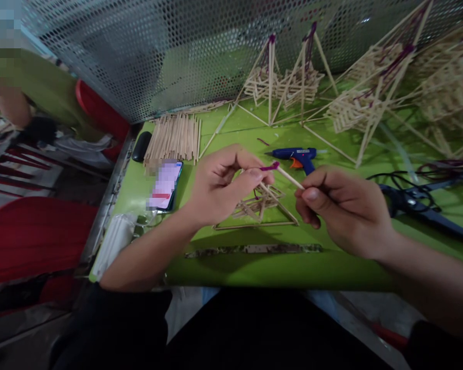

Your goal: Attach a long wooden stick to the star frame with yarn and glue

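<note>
My left hand (229,182) pinches purple yarn (269,167) between thumb and forefinger. The yarn meets the tip of a thin wooden stick (288,176), and my right hand (341,208) is closed on that stick's other end. Below and between my hands stands a small stick frame (260,208) with a triangular base on the green table; my left fingers hide its upper part. I cannot tell whether the held stick is joined to this frame. Just behind my hands lies a blue glue gun (295,154) with an orange trigger.
Finished-looking stick structures (270,82) with purple yarn stand at the back right. Black-handled scissors (412,200) lie at right. To the left are a stick bundle (173,136), a phone (165,185), a black case (142,146) and a white packet (116,241). A perforated metal panel (158,56) borders the table.
</note>
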A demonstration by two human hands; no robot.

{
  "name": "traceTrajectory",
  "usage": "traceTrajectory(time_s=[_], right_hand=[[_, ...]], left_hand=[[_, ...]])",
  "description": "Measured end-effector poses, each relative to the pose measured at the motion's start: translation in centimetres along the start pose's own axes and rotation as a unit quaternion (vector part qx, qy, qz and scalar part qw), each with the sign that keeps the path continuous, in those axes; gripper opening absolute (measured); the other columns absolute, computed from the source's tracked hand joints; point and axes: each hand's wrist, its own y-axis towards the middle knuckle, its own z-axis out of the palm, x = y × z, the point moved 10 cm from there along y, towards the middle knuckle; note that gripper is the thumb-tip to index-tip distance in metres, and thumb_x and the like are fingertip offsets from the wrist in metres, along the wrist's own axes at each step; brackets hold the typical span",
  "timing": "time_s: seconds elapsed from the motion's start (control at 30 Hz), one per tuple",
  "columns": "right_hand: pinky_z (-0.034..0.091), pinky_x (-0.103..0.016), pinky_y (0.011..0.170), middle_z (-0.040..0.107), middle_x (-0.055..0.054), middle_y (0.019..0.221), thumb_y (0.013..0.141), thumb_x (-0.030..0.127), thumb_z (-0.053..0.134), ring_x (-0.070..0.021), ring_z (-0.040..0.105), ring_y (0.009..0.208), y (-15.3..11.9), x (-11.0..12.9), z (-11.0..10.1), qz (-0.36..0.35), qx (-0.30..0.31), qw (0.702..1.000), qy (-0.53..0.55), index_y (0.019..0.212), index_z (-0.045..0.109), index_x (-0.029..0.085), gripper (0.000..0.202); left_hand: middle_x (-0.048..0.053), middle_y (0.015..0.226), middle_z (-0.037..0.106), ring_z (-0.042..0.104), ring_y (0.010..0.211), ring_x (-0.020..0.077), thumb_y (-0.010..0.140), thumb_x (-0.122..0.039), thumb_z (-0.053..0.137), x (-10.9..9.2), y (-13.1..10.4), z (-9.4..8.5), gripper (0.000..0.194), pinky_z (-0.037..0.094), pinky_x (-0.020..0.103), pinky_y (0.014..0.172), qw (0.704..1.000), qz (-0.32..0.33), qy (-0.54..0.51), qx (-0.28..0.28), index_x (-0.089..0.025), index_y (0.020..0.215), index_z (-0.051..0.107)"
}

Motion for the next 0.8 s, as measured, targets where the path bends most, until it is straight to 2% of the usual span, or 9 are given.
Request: traceTrajectory(time_s=[0.4,0.5,0.63,0.8], right_hand=[[0.049,-0.03,0.042,0.07,0.001,0.068,0.112,0.056,0.086,-0.014,0.062,0.049,0.2,0.4,0.1,-0.012,0.016,1.0,-0.006,0.093,0.073,0.027,0.037],[0.05,-0.029,0.043,0.071,0.001,0.069,0.113,0.055,0.085,-0.0139,0.064,0.05,0.1,0.3,0.3,-0.011,0.018,1.0,-0.002,0.093,0.073,0.026,0.037],[0.05,-0.029,0.043,0.071,0.001,0.068,0.114,0.054,0.083,-0.0139,0.064,0.05,0.0,0.0,0.4,-0.008,0.025,1.0,-0.001,0.094,0.073,0.026,0.036],[0.05,-0.028,0.046,0.072,0.0,0.07,0.117,0.052,0.08,-0.014,0.065,0.053,-0.3,-0.6,0.4,0.011,0.037,0.999,0.021,0.095,0.073,0.025,0.035]], left_hand=[[0.003,0.099,0.089,0.087,0.092,0.0189,0.115,-0.04,0.084,0.0,0.2,0.0,0.018,0.07,0.032,0.079,1.0,0.01,0.0,0.0,-0.026,0.104,0.085],[0.003,0.099,0.089,0.087,0.093,0.0192,0.116,-0.043,0.083,0.2,0.2,0.0,0.021,0.07,0.033,0.08,1.0,0.007,0.008,0.003,-0.026,0.104,0.085],[0.002,0.102,0.089,0.087,0.093,0.0174,0.116,-0.033,0.083,0.0,0.3,0.1,0.013,0.069,0.03,0.08,1.0,0.026,-0.016,0.009,-0.026,0.106,0.086],[0.002,0.102,0.09,0.088,0.094,0.0171,0.115,-0.034,0.085,0.1,0.3,0.1,0.012,0.069,0.028,0.078,0.999,0.033,-0.019,0.009,-0.026,0.106,0.086]])
